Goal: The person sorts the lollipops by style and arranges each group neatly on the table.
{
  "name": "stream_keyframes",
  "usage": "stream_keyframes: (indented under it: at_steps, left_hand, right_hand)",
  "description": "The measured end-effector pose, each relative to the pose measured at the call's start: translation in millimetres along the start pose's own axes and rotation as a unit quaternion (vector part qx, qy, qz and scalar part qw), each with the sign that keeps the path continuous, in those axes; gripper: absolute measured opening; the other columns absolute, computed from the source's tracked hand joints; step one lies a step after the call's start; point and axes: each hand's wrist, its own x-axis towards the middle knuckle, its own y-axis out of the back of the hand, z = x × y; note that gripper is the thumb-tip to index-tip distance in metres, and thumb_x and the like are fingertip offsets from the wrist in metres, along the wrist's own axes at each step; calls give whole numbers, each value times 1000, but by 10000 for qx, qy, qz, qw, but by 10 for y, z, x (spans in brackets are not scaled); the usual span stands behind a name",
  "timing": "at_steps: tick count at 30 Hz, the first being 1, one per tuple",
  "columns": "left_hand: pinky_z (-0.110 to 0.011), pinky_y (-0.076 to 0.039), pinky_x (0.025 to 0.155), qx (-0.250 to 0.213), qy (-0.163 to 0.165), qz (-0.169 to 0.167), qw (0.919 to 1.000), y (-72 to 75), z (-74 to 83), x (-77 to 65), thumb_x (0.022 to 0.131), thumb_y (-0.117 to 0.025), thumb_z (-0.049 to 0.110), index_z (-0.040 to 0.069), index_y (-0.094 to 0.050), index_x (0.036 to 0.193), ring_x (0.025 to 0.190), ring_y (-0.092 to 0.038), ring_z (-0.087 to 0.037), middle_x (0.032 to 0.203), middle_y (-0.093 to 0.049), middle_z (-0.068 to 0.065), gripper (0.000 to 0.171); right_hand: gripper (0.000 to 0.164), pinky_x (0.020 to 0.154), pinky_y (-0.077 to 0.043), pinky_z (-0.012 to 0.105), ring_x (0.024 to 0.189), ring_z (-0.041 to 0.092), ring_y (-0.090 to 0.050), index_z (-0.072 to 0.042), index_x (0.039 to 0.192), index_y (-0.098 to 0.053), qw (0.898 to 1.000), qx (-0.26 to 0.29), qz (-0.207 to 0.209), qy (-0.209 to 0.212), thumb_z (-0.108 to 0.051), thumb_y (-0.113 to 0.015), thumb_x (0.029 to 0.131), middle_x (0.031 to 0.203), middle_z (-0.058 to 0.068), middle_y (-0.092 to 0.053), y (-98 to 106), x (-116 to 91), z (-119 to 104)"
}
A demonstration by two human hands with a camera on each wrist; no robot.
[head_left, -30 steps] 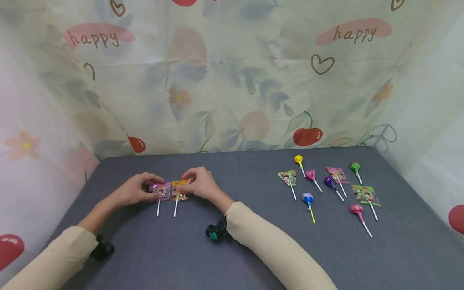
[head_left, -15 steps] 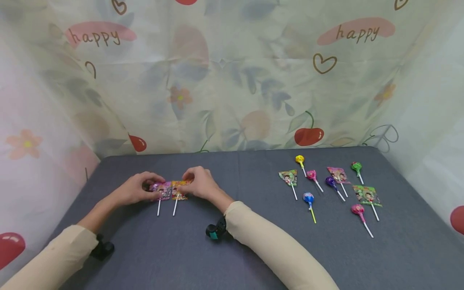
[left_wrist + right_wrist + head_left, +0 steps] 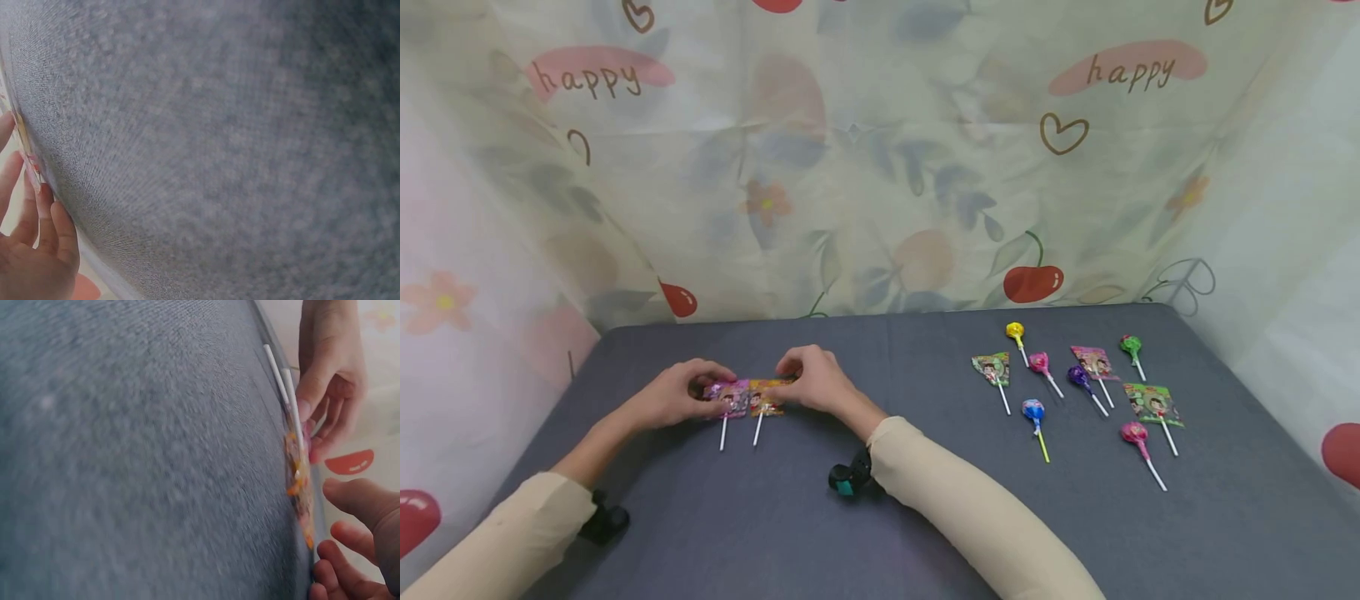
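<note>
Two flat-wrapped lollipops lie side by side at the left of the table in the head view, sticks toward the viewer. My left hand (image 3: 679, 393) holds the purple lollipop (image 3: 735, 398) by its left side, thumb at the lower edge and fingers at the upper. The right hand (image 3: 820, 382) holds the orange lollipop (image 3: 760, 398) at its right side, covering part of the wrapper. Their inner wrapper edges appear to meet. In the right wrist view, the orange wrapper (image 3: 300, 481) lies flat on the cloth near the thumb and fingers.
At the right of the grey table (image 3: 880, 517) lie several lollipops: a blue one (image 3: 1033, 410), a yellow one (image 3: 1015, 331), a pink one (image 3: 1134, 433), a purple round one (image 3: 1078, 377), and flat-wrapped ones such as a green one (image 3: 1152, 403). A patterned curtain (image 3: 850, 183) hangs behind.
The orange lollipop has shifted slightly left, narrowing the small gap to the purple one. Both hands stay nearly in place. The head view has swung a little.
</note>
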Motion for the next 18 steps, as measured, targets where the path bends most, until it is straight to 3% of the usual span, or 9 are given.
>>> stream_keyframes:
  at_steps: [9,18]
  left_hand:
    - [-42,-46,80,-36,18,-114,9999,10,5,8,88,-82,21,3,-69,123,95,-56,-24,113,-63,-10,42]
    - [-43,-46,81,-74,60,-142,9999,17,19,-16,88,-82,20,2,-68,124,97,-56,-26,115,-61,-12,42]
  right_hand:
    - [31,82,-51,28,101,17,-66,0,115,-72,9961,682,-399,387,-19,-79,91,114,11,-70,278,-121,84]
    - [25,85,-51,28,101,19,-65,-2,117,-69,9910,989,-657,618,-14,-74,95,110,5,-67,642,-335,112]
